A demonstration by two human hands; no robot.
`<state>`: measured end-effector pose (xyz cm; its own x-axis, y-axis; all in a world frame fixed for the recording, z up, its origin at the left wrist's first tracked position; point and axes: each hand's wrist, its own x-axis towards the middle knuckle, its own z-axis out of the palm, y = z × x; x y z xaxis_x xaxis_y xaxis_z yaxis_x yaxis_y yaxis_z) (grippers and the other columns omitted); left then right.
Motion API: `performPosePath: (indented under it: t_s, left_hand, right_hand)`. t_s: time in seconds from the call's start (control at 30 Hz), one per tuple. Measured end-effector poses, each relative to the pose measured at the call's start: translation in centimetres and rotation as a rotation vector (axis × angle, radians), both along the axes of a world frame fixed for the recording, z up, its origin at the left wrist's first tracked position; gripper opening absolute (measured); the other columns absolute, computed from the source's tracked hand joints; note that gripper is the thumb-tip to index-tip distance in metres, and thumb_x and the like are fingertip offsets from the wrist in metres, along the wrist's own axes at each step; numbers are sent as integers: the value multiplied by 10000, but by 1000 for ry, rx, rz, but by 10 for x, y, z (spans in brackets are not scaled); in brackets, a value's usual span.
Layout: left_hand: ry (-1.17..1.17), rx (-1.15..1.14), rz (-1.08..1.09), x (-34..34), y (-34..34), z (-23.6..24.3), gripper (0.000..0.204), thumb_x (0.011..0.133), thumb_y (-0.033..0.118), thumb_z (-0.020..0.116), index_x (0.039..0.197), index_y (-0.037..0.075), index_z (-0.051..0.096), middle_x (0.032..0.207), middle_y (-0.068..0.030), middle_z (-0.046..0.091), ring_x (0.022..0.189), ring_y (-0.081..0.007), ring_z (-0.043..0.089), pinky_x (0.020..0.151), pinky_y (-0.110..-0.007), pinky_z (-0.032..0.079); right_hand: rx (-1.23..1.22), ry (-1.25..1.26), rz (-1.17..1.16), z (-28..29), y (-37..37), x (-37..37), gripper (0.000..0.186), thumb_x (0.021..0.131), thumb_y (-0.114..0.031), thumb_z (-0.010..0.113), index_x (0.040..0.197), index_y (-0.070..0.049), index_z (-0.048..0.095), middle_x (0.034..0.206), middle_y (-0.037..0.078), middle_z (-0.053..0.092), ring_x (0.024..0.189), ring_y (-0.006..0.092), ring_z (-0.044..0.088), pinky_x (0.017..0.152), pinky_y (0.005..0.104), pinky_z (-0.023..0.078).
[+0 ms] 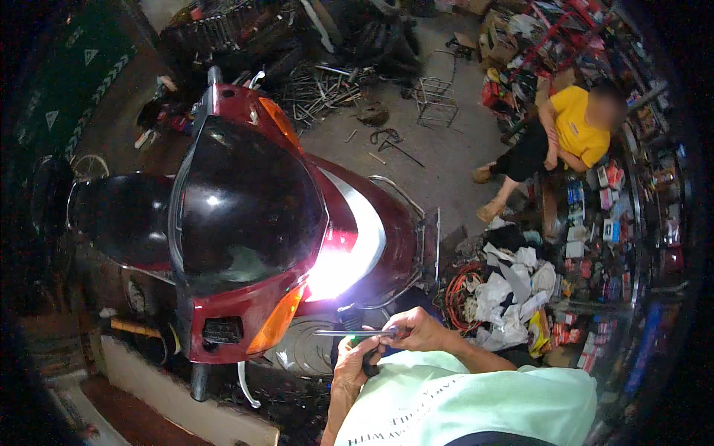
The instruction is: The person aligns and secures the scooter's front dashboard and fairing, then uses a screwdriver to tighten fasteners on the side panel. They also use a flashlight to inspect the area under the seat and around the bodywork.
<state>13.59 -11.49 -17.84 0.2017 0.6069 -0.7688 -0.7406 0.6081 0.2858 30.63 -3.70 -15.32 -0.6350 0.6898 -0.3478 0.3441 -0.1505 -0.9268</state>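
Observation:
My right hand (418,330) is closed round the handle of a screwdriver (331,333), whose thin metal shaft points left. My left hand (355,363) is closed just beside it, its fingers meeting the right hand near the handle. A black object (371,363) shows at the left palm, with a small green glow by the fingers; its kind is unclear. Beyond my hands stands a dark red scooter (401,245) with a black windshield (245,215) and orange turn signals (279,320). Bright white light strikes its front panel beside the silver stripe.
A person in a yellow top (576,123) sits at the right by shelves packed with small boxes (611,230). White rags (513,286) and a coil of orange cable (462,293) lie right of the scooter. Metal rods (320,97) and a wire rack (436,100) occupy the far floor.

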Motion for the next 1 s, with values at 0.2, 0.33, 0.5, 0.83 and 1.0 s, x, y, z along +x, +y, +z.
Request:
performPosePath:
  t_s: [0.2,0.33,0.5,0.83,1.0]
  left_hand:
    - [34,13,-77,-15,-27,5,120,782,40,664,876,28,589,805,-97,648,619,-98,551,489,-188,374]
    - [-12,-13,-57,-21,-39,-10,200,767,15,679,918,51,554,814,-104,654,673,-143,612,486,-205,398]
    - [-71,54,-3,-25,-51,-25,235,744,-24,672,928,48,544,828,-133,656,702,-195,642,499,-224,452]
    - [41,21,-98,-35,-56,-35,273,759,47,698,994,62,560,853,-105,661,739,-165,645,506,-203,401]
    - [-71,1,-85,-67,-61,-39,256,768,70,704,987,79,572,837,-75,667,688,-139,626,513,-207,404]
  right_hand:
    - [-5,-37,-31,1,-34,-12,115,734,-113,718,823,-56,675,665,32,618,561,79,521,525,247,436]
    - [117,-17,50,-8,-37,-15,132,715,-138,728,813,-71,671,664,65,623,566,153,582,532,287,462]
    - [177,107,115,-24,-31,-15,157,723,-191,725,826,-85,672,675,98,629,595,243,621,554,330,480]
    - [273,243,61,-49,-37,-27,162,676,-81,731,835,-86,699,697,76,657,559,159,610,541,268,483]
    - [175,204,-19,-51,-59,-50,187,685,-107,762,846,-35,700,665,69,650,548,90,568,514,241,460]
